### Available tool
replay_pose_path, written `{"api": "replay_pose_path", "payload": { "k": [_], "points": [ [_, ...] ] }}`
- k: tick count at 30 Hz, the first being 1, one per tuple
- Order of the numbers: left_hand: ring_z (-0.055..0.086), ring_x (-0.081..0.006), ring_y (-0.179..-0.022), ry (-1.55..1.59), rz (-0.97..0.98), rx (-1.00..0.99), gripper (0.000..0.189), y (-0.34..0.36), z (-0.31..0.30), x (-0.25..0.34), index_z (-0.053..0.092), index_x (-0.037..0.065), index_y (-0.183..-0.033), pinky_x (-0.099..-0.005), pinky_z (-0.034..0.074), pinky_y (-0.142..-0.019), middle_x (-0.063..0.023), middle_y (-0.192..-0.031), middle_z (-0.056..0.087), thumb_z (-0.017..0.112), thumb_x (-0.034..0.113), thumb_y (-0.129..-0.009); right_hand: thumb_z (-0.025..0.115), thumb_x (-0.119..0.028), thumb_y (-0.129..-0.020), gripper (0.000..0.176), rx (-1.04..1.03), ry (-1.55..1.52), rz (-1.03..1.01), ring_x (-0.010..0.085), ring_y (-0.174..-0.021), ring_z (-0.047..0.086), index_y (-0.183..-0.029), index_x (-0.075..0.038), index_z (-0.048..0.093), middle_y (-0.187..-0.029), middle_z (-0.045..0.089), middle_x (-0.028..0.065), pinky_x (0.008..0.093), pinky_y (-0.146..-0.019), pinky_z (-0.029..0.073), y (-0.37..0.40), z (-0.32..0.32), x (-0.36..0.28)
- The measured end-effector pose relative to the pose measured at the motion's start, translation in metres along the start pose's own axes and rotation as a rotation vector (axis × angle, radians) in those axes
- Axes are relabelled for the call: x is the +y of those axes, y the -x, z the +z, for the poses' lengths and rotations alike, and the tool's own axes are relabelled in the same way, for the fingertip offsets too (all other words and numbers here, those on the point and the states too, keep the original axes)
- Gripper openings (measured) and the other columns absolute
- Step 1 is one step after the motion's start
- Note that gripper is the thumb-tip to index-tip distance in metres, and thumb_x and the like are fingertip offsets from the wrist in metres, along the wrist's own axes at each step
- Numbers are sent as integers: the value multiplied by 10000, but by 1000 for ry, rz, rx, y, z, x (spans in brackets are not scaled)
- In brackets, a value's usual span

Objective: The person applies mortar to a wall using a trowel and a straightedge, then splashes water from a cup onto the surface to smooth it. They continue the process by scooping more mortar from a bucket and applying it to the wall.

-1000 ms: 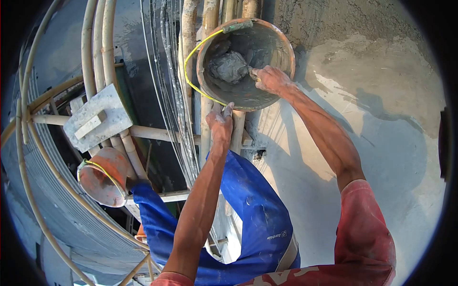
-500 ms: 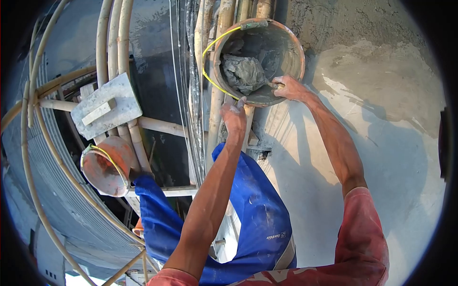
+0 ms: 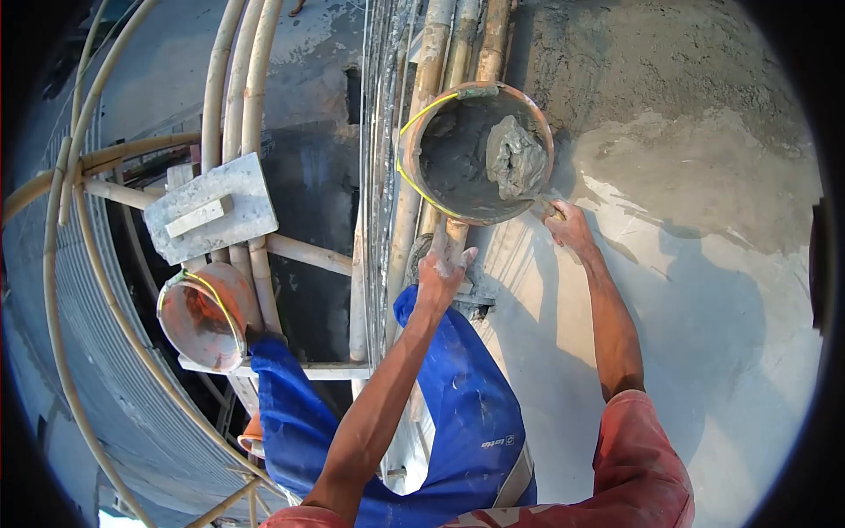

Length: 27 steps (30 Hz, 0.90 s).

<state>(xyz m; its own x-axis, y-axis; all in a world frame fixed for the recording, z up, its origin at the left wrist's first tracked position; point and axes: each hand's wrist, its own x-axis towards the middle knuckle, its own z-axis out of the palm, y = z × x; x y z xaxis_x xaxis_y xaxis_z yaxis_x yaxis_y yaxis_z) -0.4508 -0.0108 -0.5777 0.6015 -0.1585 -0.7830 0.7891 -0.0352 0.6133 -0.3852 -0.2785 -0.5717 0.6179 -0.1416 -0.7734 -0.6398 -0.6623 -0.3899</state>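
A round bucket [image 3: 547,132] with a yellow handle rests on bamboo poles at the upper middle, wet grey mortar inside. My right hand [image 3: 569,225] grips the short handle of a trowel at the bucket's lower right rim. A lump of mortar [image 3: 516,160] sits over the trowel's blade, which it hides. Just below the bucket, my left hand [image 3: 443,273] has its fingers apart and holds nothing.
A grey float board [image 3: 246,192] with a block handle lies on bamboo poles [image 3: 236,97] at the left. Below it sits a smaller orange bucket [image 3: 204,319]. Thin rods [image 3: 378,176] run up the middle. A partly plastered wall [image 3: 669,264] fills the right side.
The trowel and mortar lump have moved right and up within the bucket. My left hand has come off the rim and opened. The whole view has shifted.
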Motion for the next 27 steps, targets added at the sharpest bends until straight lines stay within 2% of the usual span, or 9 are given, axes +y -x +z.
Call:
{"api": "replay_pose_path", "payload": {
  "k": [2, 6, 8, 11, 13, 16, 19, 24, 27],
  "points": [
    [461, -305, -1174, 80, 65, -193, 744, 40, -17, 3, 225, -74, -1342, -335, 399, -955, -272, -1287, 413, 653, 229, -814, 593, -115, -739, 182, 32, -50, -23, 73, -397, 419, -878, 2, 581, -529, 461, -2, 245, -377, 330, 16, -9, 3],
    [397, -294, -1230, 275, -138, -518, 697, 128, -72, -9, 248, -38, -1353, -363, 370, -985, -220, -1300, 422, 633, 214, -830, 605, -130, -760, 153, 80, -32, 36, 63, -397, 410, -830, 1, 567, -508, 449, -7, 245, -373, 319, 58, -19, -22],
    [414, -285, -1217, 283, -216, -565, 669, 162, -109, -12, 261, -37, -1348, -367, 354, -999, -215, -1299, 424, 629, 181, -833, 604, -128, -758, 149, 103, -29, 39, 61, -399, 406, -822, 1, 567, -509, 446, -9, 244, -376, 318, 76, -21, -27],
    [430, -277, -1205, 290, -241, -504, 650, 195, -166, -39, 273, -47, -1337, -365, 359, -993, -212, -1285, 441, 622, 181, -839, 604, -123, -755, 139, 121, 3, 25, 56, -405, 399, -802, 3, 566, -510, 441, -13, 239, -384, 314, 106, -24, -39],
    [485, -215, -1139, 274, -342, -375, 624, 217, -203, -51, 332, -41, -1315, -306, 387, -951, -162, -1199, 530, 628, 236, -840, 606, -122, -751, 132, 125, 42, 38, 50, -415, 389, -776, 2, 566, -513, 434, -17, 234, -392, 310, 131, -19, -59],
    [543, -182, -1043, 182, -379, -140, 501, 243, -248, -80, 426, -59, -1238, -282, 438, -876, -144, -1123, 582, 580, 244, -871, 619, -116, -738, 119, 77, 148, 83, 47, -425, 385, -744, -8, 571, -522, 440, -19, 233, -405, 318, 166, -9, -82],
    [561, -206, -1014, 196, -398, 248, 466, 266, -275, -121, 428, -28, -1240, -305, 468, -831, -137, -1114, 585, 553, 247, -884, 633, -91, -717, 112, 2, 232, 62, 59, -457, 423, -747, -2, 574, -541, 465, -10, 241, -436, 352, 201, 17, -113],
    [550, -200, -1029, 359, -338, 605, 461, 277, -305, -187, 392, 1, -1276, -307, 467, -824, -131, -1175, 549, 525, 230, -899, 679, -83, -690, 176, -278, 370, -309, 113, -518, 497, -794, 24, 585, -583, 535, 69, 260, -507, 409, 233, 98, -185],
    [563, -176, -998, 354, -296, 754, 409, 286, -311, -199, 427, -12, -1247, -264, 453, -813, -123, -1144, 569, 529, 161, -890, 695, -113, -688, 208, -415, 331, -461, 221, -557, 579, -807, 25, 594, -645, 586, 135, 307, -547, 449, 226, 186, -213]
  ]
}}
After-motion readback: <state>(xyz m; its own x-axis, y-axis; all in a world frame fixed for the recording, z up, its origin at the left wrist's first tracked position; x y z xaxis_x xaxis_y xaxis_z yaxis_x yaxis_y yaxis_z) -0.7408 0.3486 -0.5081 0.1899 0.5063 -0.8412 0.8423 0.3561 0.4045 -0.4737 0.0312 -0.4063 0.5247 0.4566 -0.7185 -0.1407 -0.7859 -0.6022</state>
